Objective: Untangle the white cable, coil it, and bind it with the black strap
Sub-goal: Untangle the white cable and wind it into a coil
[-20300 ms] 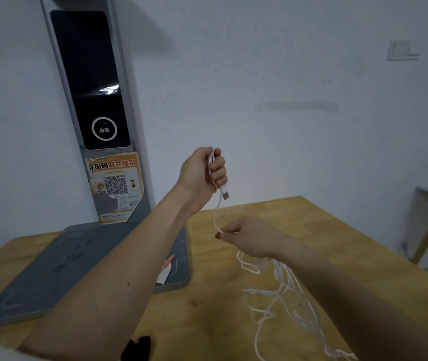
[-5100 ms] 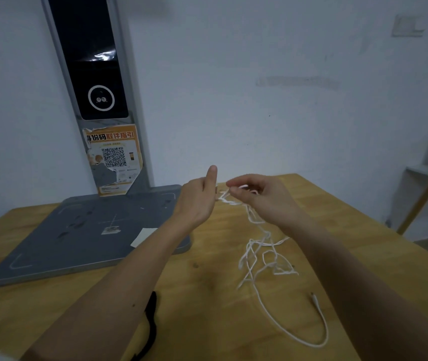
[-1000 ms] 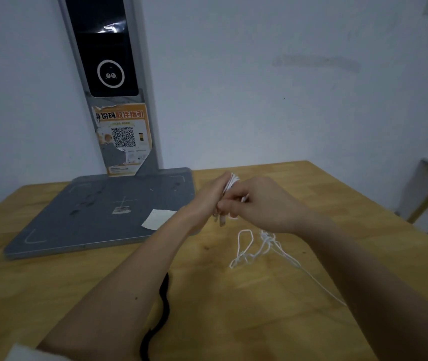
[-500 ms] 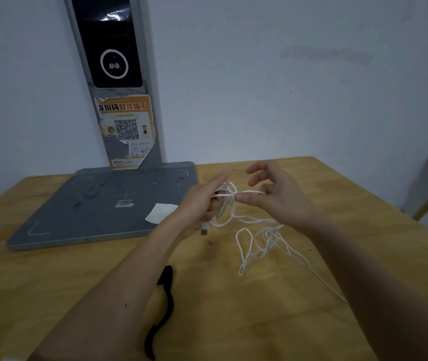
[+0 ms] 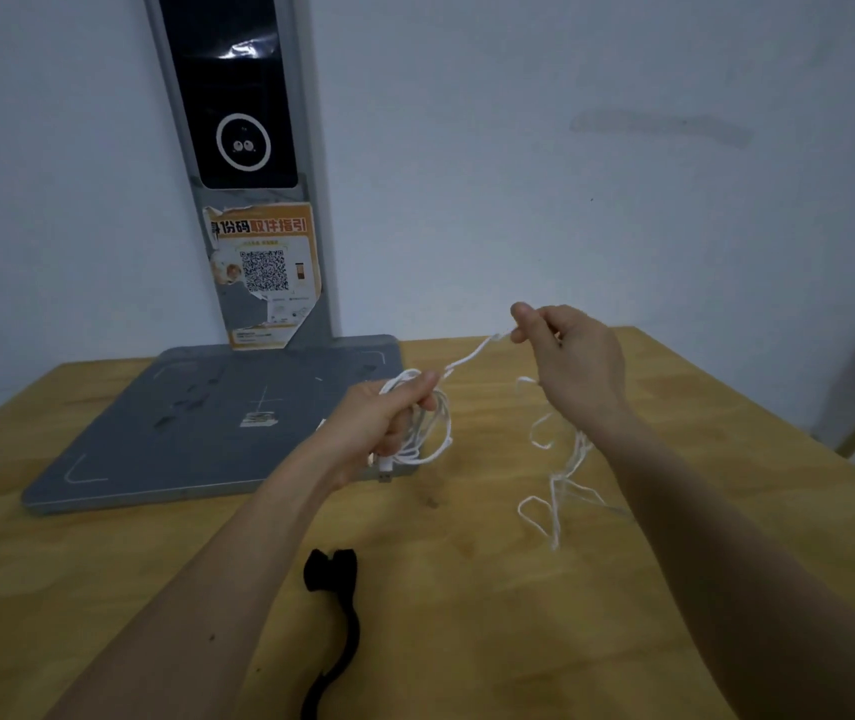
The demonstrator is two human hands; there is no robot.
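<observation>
Now | left grip (image 5: 389, 423) holds white cable (image 5: 435, 433) coil | right grip (image 5: 570, 350) pinches strand

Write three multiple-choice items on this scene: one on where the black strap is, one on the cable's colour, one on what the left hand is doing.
1. Where is the black strap?
A. On the wooden table
B. In the right hand
C. On the grey base

2. What colour is the cable?
A. Black
B. White
C. Orange

3. What is the left hand doing?
A. Resting flat on the table
B. Gripping the strap
C. Gripping loops of cable

Answers: 1 A, the strap lies on the table near the left forearm. 2 B, the strand running to the right hand is white. 3 C, its fingers curl round several cable loops.
</observation>
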